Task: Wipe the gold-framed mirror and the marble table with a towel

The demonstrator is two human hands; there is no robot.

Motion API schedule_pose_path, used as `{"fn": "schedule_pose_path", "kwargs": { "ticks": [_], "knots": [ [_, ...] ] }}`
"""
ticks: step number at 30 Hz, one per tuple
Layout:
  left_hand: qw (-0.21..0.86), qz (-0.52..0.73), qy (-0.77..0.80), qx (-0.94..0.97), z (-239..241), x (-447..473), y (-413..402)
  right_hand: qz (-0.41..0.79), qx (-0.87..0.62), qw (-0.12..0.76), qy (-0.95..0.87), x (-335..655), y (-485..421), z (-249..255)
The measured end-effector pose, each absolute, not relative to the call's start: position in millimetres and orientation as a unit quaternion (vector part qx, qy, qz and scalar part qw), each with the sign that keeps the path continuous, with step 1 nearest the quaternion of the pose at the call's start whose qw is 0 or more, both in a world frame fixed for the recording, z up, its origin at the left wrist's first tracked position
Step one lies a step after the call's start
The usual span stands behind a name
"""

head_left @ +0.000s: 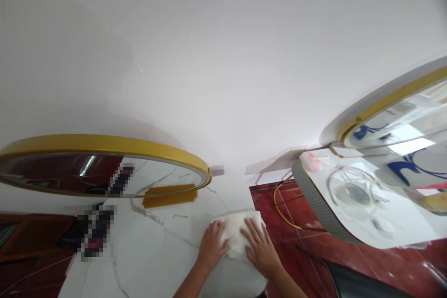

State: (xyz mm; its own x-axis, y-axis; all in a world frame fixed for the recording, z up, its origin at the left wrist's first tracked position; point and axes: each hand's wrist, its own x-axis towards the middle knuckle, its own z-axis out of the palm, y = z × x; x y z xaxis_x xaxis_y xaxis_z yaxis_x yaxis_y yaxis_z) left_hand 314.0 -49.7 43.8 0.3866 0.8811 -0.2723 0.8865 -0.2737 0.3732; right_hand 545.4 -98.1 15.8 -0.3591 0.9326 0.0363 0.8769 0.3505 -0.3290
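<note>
A folded white cloth (235,226) lies at the right end of a white marble-patterned counter (167,260). My left hand (211,246) is at the cloth's left side, its fingers curled over the edge and its thumb resting on the fabric. On the right part of the same cloth, my right hand (261,249) presses flat with fingers spread. Both forearms reach in from the bottom of the head view. The underside of the cloth is hidden.
A gold-framed round mirror (104,144) stands over the counter's left, above a gold base (171,195). To the right is another white table (377,237) with a gold-framed mirror (401,98) and a pink-and-white packet (316,161). Red tiled floor (268,205) separates them.
</note>
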Motion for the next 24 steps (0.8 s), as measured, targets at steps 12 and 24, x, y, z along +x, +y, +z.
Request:
{"fn": "schedule_pose_path", "kwargs": {
  "ticks": [12, 24],
  "knots": [
    [0.092, 0.035, 0.583, 0.806, 53, 331, 78, 0.103, -0.629, 0.103, -0.764, 519, 36, 17],
    [0.064, 0.020, 0.616, 0.785, 40, 295, 90, 0.132, -0.609, 0.096, -0.776, 489, 66, 23]
  ]
}}
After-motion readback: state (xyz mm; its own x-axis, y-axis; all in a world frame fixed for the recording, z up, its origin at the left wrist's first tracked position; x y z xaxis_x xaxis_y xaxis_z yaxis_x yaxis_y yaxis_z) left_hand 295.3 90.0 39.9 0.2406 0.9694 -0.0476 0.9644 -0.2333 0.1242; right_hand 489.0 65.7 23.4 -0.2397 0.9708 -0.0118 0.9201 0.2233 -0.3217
